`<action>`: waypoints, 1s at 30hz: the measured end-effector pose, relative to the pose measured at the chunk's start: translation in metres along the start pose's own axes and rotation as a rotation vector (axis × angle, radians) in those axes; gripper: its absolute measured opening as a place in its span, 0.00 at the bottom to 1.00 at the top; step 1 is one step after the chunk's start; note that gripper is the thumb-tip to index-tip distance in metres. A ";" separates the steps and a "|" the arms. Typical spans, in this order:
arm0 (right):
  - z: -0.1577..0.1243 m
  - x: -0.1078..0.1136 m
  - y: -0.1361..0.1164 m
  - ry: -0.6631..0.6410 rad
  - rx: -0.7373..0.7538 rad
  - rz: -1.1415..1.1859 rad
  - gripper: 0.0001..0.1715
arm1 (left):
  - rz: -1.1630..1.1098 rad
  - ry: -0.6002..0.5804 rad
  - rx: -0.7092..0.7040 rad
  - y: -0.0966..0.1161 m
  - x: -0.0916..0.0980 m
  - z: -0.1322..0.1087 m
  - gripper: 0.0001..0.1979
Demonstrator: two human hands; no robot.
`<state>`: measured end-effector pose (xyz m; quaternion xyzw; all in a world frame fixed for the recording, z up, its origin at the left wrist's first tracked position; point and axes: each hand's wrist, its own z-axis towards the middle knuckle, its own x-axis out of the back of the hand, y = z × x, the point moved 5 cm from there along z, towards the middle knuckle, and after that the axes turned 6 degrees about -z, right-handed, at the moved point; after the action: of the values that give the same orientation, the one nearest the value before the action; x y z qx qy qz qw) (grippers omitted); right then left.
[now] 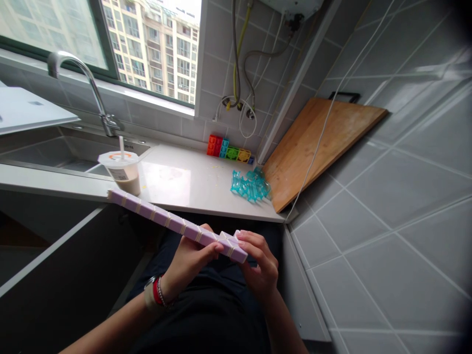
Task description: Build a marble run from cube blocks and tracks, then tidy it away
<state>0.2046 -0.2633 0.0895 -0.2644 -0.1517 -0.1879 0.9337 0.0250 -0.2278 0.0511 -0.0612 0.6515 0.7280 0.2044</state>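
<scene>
A long lavender snake puzzle (167,220), made of joined wedge-like blocks with pale seams, stretches from beside the drink cup to my hands. Most of it is straight; at the near right end several blocks are folded into a bend. My left hand (190,260) closes around the bar just left of the bend, thumb on its near side. The right hand (260,263) grips the folded end between thumb and fingers. Both hands hold the puzzle in front of the counter edge, above my lap. The undersides of the fingers are partly hidden.
On the white counter (177,179) stand a lidded drink cup with a straw (125,172), teal translucent plastic pieces (250,184) and colourful blocks (228,149). A wooden board (320,142) leans at the right wall. The sink (44,147) and tap (92,88) are left.
</scene>
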 end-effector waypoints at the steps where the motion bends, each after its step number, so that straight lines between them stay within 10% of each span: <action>1: -0.001 0.000 0.001 0.012 -0.001 -0.008 0.27 | -0.027 -0.020 0.025 0.000 -0.001 0.000 0.21; 16: -0.002 -0.010 0.006 -0.107 -0.098 0.009 0.24 | 0.054 -0.027 0.006 0.006 0.009 0.004 0.19; 30: -0.018 -0.044 0.028 -0.126 -0.680 0.546 0.31 | 0.144 -0.121 -0.110 0.015 -0.002 0.008 0.14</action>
<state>0.1813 -0.2396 0.0456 -0.5981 -0.0623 0.0428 0.7978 0.0226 -0.2216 0.0664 0.0188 0.5996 0.7780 0.1868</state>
